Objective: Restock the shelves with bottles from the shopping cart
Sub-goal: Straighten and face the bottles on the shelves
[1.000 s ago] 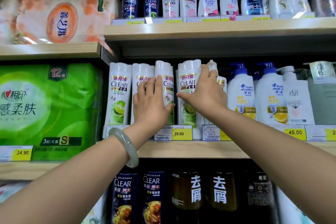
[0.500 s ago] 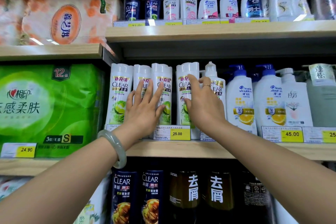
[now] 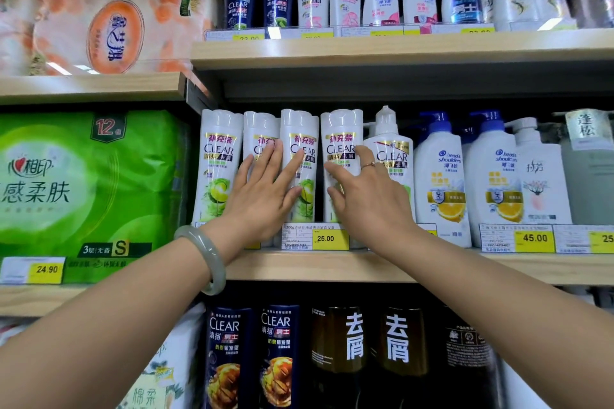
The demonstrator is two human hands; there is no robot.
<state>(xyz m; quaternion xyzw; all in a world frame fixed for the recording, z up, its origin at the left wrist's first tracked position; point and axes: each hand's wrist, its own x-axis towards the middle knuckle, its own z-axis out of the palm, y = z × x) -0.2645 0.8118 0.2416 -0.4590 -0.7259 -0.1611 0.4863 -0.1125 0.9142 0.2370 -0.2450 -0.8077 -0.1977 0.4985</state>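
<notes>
Several white CLEAR refill bottles with green labels stand upright in a row on the middle wooden shelf (image 3: 332, 267). My left hand (image 3: 262, 191), with a jade bangle on its wrist, lies flat with straight fingers against the second bottle (image 3: 260, 129) and the third bottle (image 3: 300, 129). My right hand (image 3: 363, 196), wearing a ring, touches the front of the fourth bottle (image 3: 342, 133) with spread, nearly straight fingers. The first bottle (image 3: 219, 163) stands untouched at the left. Neither hand holds anything. The shopping cart is out of view.
A white CLEAR pump bottle (image 3: 392, 156) and Head & Shoulders pump bottles (image 3: 438, 176) stand to the right. Green tissue packs (image 3: 86, 189) fill the left bay. Small bottles line the top shelf (image 3: 398, 46); dark bottles (image 3: 352, 352) stand below. Price tags (image 3: 315, 237) edge the shelf.
Both hands have drawn back and flattened against the bottle fronts. The tilted bottles now stand upright and evenly in the row. The right hand let go of the fourth bottle's side.
</notes>
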